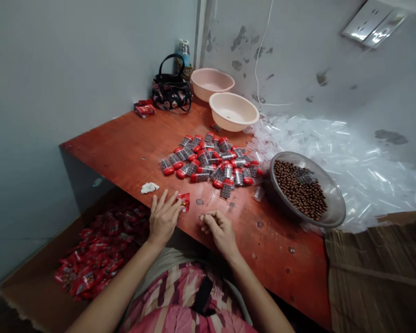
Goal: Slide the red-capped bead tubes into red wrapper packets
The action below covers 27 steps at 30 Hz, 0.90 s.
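Note:
My left hand (164, 218) lies over the table's front edge with its fingers stretched out. Its fingertips are at a small red printed wrapper (184, 202) and cover part of it. To the right, my right hand (219, 227) is closed, thumb against bent fingers. Whatever may be in that pinch is too small to make out. Beyond both hands lies a heap of clear plastic containers with red caps (208, 159), filled with dark balls. A crumpled white tissue (149, 188) rests beside my left fingers.
A grey bowl of brown balls (300, 189) stands right, before a pile of clear plastic containers (350, 162). Two basins (234, 111), a handbag (171, 95) and a flask (183, 53) stand behind. Below left, a cardboard box (31, 282) holds red packets (97, 259).

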Tool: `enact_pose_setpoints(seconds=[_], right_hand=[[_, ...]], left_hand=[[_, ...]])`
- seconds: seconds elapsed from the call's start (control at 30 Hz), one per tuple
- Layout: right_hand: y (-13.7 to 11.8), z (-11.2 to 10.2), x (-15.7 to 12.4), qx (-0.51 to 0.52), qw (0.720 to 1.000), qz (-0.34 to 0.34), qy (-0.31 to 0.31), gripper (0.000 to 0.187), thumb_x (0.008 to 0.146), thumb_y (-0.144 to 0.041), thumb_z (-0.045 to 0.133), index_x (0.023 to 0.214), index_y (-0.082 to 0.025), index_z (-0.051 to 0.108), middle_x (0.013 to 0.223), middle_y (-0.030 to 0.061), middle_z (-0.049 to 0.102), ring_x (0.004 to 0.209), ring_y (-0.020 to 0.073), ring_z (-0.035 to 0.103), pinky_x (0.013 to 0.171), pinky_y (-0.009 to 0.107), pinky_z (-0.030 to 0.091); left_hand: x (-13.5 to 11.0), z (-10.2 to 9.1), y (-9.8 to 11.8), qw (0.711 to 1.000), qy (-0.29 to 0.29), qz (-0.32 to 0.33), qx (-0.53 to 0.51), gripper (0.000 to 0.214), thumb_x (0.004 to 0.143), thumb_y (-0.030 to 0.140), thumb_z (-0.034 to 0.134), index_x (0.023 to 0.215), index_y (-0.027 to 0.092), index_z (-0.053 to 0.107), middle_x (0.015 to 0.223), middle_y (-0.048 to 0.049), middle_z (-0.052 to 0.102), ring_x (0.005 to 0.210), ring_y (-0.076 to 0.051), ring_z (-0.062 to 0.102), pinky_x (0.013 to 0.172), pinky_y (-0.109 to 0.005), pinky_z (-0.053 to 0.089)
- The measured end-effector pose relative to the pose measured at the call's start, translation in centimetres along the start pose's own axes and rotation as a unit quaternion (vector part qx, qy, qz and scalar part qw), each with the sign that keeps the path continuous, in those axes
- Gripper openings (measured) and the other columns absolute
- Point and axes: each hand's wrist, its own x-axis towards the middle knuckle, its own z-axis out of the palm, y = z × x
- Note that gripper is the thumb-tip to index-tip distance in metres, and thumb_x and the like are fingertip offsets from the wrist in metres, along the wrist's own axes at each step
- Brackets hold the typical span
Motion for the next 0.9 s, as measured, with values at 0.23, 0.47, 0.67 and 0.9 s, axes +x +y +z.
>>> enact_pose_setpoints(seconds=[0.23, 0.47, 0.67, 0.9], right_hand=[[-1.1, 0.7, 3.2, 0.09, 0.996, -0.006, 0.01, 0.029, 0.069, -0.026, 0.061, 0.095, -0.02, 0.049, 0.061, -0.0064, 0.056, 0.049, 0.0085, 0.051, 0.047, 0.019, 0.041], [-1.3, -0.8, 3.3, 0.06, 0.998, 0.011, 0.004, 0.035, 0.06, -0.024, 0.069, 0.089, -0.017, 0.051, 0.048, -0.0101, 0.048, 0.042, 0.0068, 0.043, 0.044, 0.018, 0.035], [-2.5, -3.8, 4.7, -0.29, 0.937, -0.079, 0.178, 0.032, 0.069, -0.045, 0.059, 0.086, -0.018, 0.057, 0.061, 0.0, 0.058, 0.055, 0.0149, 0.054, 0.055, 0.025, 0.038], [-1.8, -6.6, 8.0, -0.393, 0.895, -0.03, 0.209, 0.03, 0.066, -0.036, 0.062, 0.087, -0.015, 0.058, 0.068, 0.0058, 0.063, 0.063, 0.0187, 0.058, 0.056, 0.026, 0.039]], left_hand=[[-1.4, 1.5, 3.1, 0.993, -0.043, -0.041, -0.1, 0.03, 0.058, 0.017, 0.07, 0.086, 0.028, 0.067, 0.111, -0.0041, 0.06, 0.12, -0.026, 0.036, 0.1, -0.039, 0.025], [-1.2, 2.1, 2.1, 0.919, -0.192, -0.265, -0.221, 0.025, 0.065, 0.033, 0.065, 0.079, 0.013, 0.069, 0.075, -0.006, 0.068, 0.077, -0.023, 0.062, 0.072, -0.032, 0.051], [-1.4, 2.6, 2.4, 0.897, -0.152, -0.334, -0.246, 0.019, 0.06, 0.027, 0.07, 0.063, 0.01, 0.067, 0.064, -0.0101, 0.067, 0.062, -0.018, 0.063, 0.058, -0.024, 0.052], [-1.2, 2.5, 2.8, 0.864, -0.089, -0.379, -0.319, 0.014, 0.064, 0.021, 0.067, 0.064, 0.008, 0.065, 0.065, -0.0083, 0.067, 0.058, -0.013, 0.062, 0.053, -0.02, 0.052]])
